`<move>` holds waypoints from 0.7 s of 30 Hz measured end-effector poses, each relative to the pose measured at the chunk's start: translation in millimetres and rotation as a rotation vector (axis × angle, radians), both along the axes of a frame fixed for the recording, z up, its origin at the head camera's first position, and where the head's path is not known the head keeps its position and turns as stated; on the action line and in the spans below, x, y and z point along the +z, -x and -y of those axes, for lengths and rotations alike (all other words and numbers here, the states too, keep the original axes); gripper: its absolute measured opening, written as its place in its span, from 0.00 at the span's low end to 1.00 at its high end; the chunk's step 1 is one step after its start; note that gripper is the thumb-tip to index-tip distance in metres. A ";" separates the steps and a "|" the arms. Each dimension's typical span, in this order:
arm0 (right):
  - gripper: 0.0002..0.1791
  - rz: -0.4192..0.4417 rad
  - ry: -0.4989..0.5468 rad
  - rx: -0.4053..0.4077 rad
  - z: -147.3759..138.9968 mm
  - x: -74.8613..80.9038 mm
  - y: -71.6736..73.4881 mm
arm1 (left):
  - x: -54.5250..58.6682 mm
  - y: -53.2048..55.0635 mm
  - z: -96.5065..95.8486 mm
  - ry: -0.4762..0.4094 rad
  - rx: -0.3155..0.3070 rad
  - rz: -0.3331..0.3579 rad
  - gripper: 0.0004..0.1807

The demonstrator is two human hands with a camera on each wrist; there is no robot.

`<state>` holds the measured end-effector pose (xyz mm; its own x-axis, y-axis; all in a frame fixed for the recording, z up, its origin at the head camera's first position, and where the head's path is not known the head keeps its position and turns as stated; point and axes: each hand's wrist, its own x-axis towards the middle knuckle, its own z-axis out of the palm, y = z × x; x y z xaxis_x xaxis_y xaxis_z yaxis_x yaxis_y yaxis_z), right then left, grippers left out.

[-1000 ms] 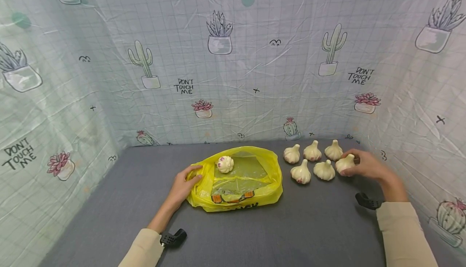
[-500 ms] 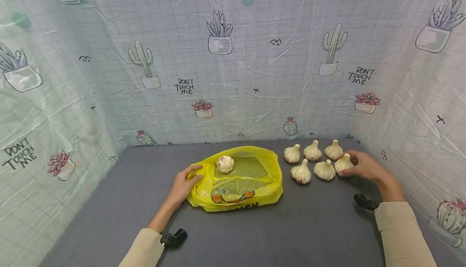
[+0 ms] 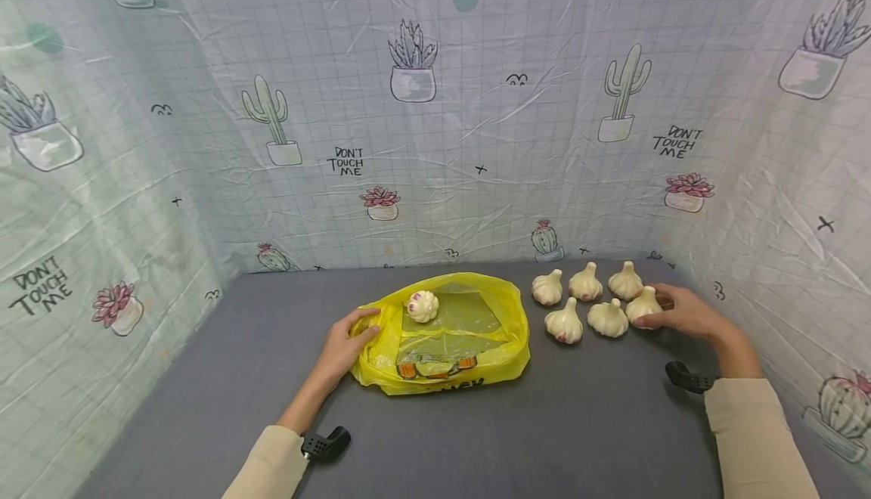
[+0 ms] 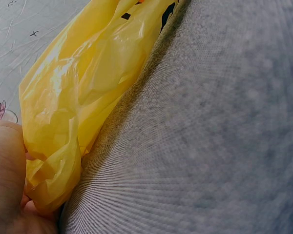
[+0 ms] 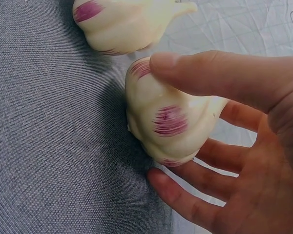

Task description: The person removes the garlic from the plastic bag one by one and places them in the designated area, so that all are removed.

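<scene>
A yellow plastic bag (image 3: 506,367) lies spread with its mouth open on the grey table, one garlic bulb (image 3: 423,306) inside near its left end. My left hand (image 3: 342,344) grips the bag's left edge between thumb and fingers; the left wrist view shows the bunched yellow plastic (image 4: 56,170) at the hand. On the right, my right hand (image 3: 687,314) holds a garlic bulb (image 3: 643,308) at the end of the front row, its neck pointing up. In the right wrist view the thumb lies across this purple-streaked bulb (image 5: 171,119), with the fingers behind it.
Several more garlic bulbs stand in two short rows right of the bag, among them a front-left bulb (image 3: 563,323), a front-middle bulb (image 3: 608,318) and a back-right bulb (image 3: 625,280). A cactus-print curtain (image 3: 435,204) encloses the table (image 3: 517,438) at back and sides.
My right hand has shifted its garlic bulb slightly left, closer to the neighbouring front-row bulb, then stayed nearly still. The left hand and the bag have stayed put.
</scene>
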<state>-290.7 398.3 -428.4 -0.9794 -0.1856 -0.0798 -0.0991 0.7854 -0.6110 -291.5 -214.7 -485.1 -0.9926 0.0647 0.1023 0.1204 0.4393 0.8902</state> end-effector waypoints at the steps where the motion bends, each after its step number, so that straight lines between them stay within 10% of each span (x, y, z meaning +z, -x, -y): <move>1: 0.50 0.002 -0.003 0.002 0.0 0.3 -0.2 | 0.0 0.1 -0.1 -0.001 0.001 0.001 0.21; 21: 0.44 -0.010 0.027 0.030 1.1 3.2 -2.1 | 0.9 -1.5 -0.3 0.005 0.007 -0.003 0.21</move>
<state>-288.7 397.2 -425.2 -0.9741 -0.2166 -0.0646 -0.1283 0.7653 -0.6308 -290.0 -214.4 -484.2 -0.9928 0.0578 0.1049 0.1197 0.4450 0.8875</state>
